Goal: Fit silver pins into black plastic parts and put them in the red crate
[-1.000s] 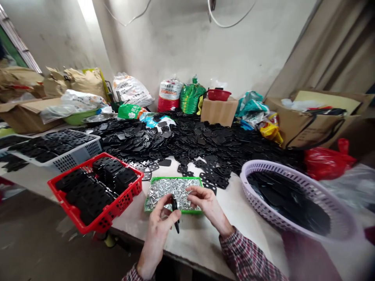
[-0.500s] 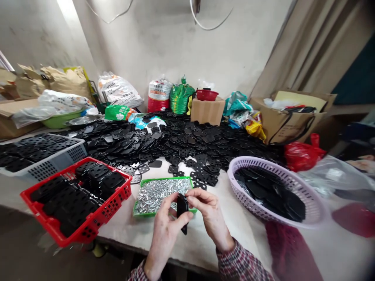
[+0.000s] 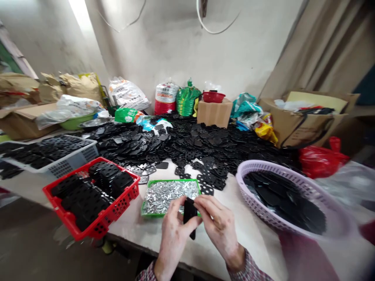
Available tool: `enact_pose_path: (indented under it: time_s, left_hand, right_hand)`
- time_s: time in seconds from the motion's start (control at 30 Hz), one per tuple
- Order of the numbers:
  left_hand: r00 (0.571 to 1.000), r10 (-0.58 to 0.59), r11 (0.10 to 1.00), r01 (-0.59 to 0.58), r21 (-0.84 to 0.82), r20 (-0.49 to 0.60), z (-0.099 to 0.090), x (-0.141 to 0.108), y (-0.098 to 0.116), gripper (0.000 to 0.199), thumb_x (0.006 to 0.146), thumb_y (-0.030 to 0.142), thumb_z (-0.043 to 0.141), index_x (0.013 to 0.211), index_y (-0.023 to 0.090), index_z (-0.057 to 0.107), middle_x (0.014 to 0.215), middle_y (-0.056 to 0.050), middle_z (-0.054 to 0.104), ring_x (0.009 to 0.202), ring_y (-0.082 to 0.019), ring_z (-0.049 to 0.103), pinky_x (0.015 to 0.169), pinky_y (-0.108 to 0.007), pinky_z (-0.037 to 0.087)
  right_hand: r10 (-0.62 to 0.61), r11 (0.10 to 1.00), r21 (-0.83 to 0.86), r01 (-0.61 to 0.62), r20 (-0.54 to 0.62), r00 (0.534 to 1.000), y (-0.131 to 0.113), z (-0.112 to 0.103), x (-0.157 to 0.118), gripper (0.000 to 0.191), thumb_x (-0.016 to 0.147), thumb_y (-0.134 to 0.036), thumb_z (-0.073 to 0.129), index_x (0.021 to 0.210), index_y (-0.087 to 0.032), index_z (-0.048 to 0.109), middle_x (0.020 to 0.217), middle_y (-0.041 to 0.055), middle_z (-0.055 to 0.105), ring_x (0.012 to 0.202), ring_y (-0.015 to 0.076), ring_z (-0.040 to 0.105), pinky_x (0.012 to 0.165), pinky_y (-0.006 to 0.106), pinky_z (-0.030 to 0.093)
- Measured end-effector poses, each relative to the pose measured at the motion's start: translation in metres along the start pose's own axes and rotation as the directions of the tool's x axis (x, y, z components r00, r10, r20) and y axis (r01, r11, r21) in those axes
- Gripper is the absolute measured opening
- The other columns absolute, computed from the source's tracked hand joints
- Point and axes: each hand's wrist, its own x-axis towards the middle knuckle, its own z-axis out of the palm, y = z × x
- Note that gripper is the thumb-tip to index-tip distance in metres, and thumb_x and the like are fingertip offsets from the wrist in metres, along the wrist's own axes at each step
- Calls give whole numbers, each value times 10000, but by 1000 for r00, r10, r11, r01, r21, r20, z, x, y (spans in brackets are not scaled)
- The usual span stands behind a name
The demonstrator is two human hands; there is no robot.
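The left hand (image 3: pixel 175 234) grips a black plate (image 3: pixel 190 214), with the thumb on the near side and the bent fingers behind; the plate is held upright and turned steeply, above the front edge of the bench (image 3: pixel 254 238) and just before a shallow green tray (image 3: pixel 152 215). The right hand (image 3: pixel 218 224) meets it from the other side, its thumb and fingertips drawn together at the upper end of the plate; whether they close on the plate itself or on something small cannot be told, since the fingers hide the spot. The green tray holds a loose layer of small silvery metal pins (image 3: pixel 168 194), and its near right corner is partly covered by the hands. To the left, a red basket (image 3: pixel 117 207) holds black plates packed in rows, many showing round holes, and beyond it a grey crate (image 3: pixel 72 164) carries more of them. To the right, a lilac oval basket (image 3: pixel 249 201) holds dark plates lying loosely over one another. Behind the tray a broad pile of black plates (image 3: pixel 202 136) spreads across the bench, a few lying apart at its near edge. At the back stand a green sack (image 3: pixel 187 102), a red and white sack (image 3: pixel 166 97) and a cardboard box (image 3: pixel 214 113) with a red bowl (image 3: pixel 213 97) on top.
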Motion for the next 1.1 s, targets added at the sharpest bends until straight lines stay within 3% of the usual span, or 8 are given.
enact_pose_path:
  time_s: [0.17,0.33,0.57,0.67,0.8,0.83,0.97,1.1]
  left_hand:
    - [999,-37,998,38,-41,21,-8,0,0,487,655,272,771,1124,193,664,963,-37,656,744,-185,565,653,-289,459]
    - [990,-117,982,127,-136,79,-22,0,-4,449,652,272,784,1089,213,702,970,-35,669,704,-174,531,646,-288,436]
    - [993,-92,985,101,-143,68,-46,-1,-1,454,653,256,786,1100,236,706,989,-18,665,762,-178,521,701,-282,424]
    - [987,-73,949,112,-295,141,-57,-2,3,435,668,243,780,1097,237,711,929,-4,666,711,-154,503,642,-257,409]
    - [983,-39,863,125,-489,182,-68,-2,10,496,691,281,776,1173,204,685,836,-40,685,770,-202,588,659,-276,450]
    - [983,-39,828,131,-545,178,-71,-1,11,502,699,297,770,1182,196,679,876,-61,700,814,-222,615,677,-288,469]
    - [992,-86,692,129,-710,96,-94,10,13,439,760,326,724,1181,214,666,1149,-100,683,998,-259,642,779,-324,511]
    - [999,-46,692,26,-722,-9,-132,29,16,340,819,309,677,1138,192,657,1162,-105,681,1011,-249,653,839,-346,522]
  right_hand:
    - [21,999,23,-22,70,997,0,4,1,147,897,-156,591,961,-240,694,947,58,706,846,197,684,774,273,563]
    - [159,977,116,-181,177,971,-4,15,10,121,890,-264,611,833,-246,716,876,78,706,804,240,680,720,314,561]
    - [164,953,186,-240,351,922,-9,23,23,144,883,-301,615,867,-261,752,920,65,715,856,233,681,780,305,548]
    - [272,879,251,-405,433,859,-12,27,35,138,831,-340,667,861,-248,765,932,71,728,880,255,677,792,331,551]
    - [418,706,277,-652,580,699,-22,45,60,278,716,-330,744,973,-224,753,929,64,729,694,211,643,540,281,534]
    - [406,705,283,-651,592,696,-26,51,67,322,705,-320,750,1012,-223,746,968,64,722,673,194,626,505,263,517]
    - [340,738,346,-579,549,763,-36,79,90,382,729,-339,745,1095,-232,721,1035,56,697,712,177,614,506,235,510]
    - [306,679,325,-658,689,657,-35,108,103,332,778,-356,694,1078,-215,719,840,31,698,580,133,570,418,197,439]
